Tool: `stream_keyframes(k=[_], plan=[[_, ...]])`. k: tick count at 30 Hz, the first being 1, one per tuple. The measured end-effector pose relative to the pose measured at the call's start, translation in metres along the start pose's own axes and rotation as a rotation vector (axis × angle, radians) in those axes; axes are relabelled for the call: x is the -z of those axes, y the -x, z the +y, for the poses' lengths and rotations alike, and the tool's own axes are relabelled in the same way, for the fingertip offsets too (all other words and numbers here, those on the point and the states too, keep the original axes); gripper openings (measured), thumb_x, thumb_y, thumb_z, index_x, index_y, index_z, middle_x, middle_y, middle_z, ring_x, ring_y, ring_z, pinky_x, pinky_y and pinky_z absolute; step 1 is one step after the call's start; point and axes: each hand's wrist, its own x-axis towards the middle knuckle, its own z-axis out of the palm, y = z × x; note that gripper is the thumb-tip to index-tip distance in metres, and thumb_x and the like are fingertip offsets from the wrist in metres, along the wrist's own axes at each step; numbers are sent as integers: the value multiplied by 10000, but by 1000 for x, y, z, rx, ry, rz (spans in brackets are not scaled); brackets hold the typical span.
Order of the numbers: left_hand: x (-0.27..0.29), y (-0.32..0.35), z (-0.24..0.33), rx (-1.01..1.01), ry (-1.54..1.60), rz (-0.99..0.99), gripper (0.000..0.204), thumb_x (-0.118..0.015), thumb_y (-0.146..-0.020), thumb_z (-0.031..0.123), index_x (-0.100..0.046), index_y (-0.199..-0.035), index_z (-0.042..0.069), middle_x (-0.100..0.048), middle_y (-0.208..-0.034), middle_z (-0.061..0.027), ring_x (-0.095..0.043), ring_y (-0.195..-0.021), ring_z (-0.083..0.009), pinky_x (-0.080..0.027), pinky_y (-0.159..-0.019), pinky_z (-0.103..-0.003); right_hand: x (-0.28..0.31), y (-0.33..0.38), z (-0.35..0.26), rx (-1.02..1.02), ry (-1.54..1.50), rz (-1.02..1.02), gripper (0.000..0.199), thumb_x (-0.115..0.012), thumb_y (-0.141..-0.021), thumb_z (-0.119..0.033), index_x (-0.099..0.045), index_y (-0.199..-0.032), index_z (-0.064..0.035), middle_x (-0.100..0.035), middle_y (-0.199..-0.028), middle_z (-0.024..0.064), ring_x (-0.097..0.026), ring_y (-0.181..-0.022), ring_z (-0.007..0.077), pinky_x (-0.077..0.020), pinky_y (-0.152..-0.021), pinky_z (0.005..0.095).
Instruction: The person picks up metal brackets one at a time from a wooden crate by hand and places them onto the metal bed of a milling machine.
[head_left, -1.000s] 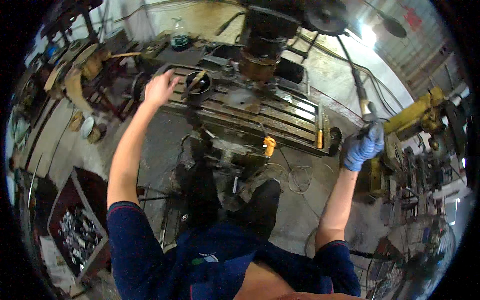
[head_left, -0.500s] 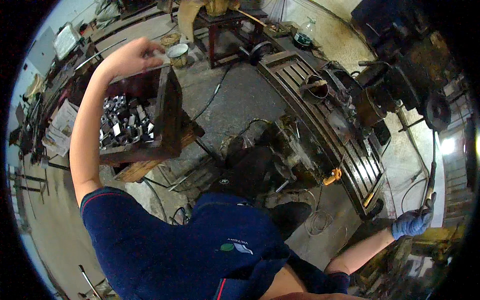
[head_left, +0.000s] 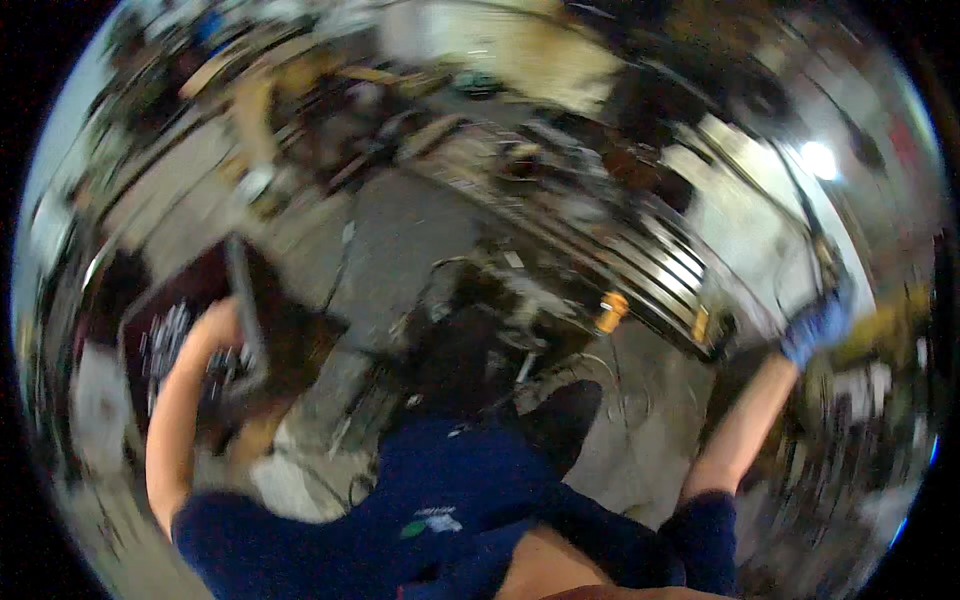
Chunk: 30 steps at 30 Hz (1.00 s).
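Note:
My bare left hand (head_left: 222, 322) is down inside the dark box (head_left: 242, 275) on the left, beside a heap of small metal pieces (head_left: 165, 338). Motion smears its fingers, so whether they hold a piece cannot be told. Far out on the right, my right hand (head_left: 820, 325), in a blue-grey glove, is closed around the lower end of a dark rod-like handle (head_left: 824, 255). The handle's upper part runs up toward the machine.
A slotted metal machine table (head_left: 655, 265) slants across the right of centre. An orange-yellow object (head_left: 612, 312) sits at its near edge. Beyond the box stands a pale bucket (head_left: 256, 183). My dark shoe (head_left: 565, 425) is below the machine, near a loose cable.
My left hand has dropped from above the box's far edge into the box. The whole view has swung and blurred. My right hand still holds the handle.

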Motion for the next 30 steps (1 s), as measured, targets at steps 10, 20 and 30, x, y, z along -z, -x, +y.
stream_keyframes(k=[10, 20, 30], plan=[[-29, -121, 134, -200, 232, 173, 437, -675, -628, 142, -542, -1031, 38, -591, -989, -209, -574, -931, -336, -469, -767, -435, -29, -45, -23, 291, 200, 139, 147, -693, -707, -186, -672, -770, -55, -643, -665, 55, -569, -565, 114, -456, -535, 276], [-53, -173, 299, -569, 102, 48, 403, -644, -658, 157, -545, -1029, 34, -590, -991, -210, -573, -931, -336, -467, -764, -434, -4, -76, -41, 99, 192, 175, 361, -724, -547, -376, -624, -630, -39, -587, -589, 131, -579, -546, 250, -464, -535, 326], [-75, -189, 335, -556, 86, 20, 372, -613, -688, 172, -549, -1026, 30, -588, -993, -211, -571, -931, -335, -464, -760, -433, 33, 74, -17, -128, 85, 165, 196, -673, -709, -203, -619, -767, -24, -620, -708, 86, -597, -645, 151, -473, -614, 285]])
